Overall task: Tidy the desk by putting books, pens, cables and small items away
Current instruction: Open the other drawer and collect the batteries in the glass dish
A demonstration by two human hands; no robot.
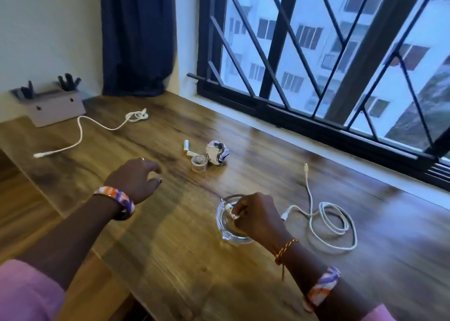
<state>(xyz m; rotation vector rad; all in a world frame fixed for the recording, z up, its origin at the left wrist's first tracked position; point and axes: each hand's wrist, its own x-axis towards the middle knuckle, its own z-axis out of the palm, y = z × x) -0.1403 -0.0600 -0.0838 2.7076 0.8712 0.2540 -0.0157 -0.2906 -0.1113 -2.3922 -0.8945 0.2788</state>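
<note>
Right hand (258, 213) pinching small item over glass dish (222, 219), left hand (136, 178) loose, near desk (170, 235) edge.

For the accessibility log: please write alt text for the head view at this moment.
Over a wooden desk by a barred window, the right hand pinches a small white item above a clear glass dish while the left hand hovers with loosely curled fingers. Two white cables, batteries, a tape roll and crumpled paper lie around.
</note>
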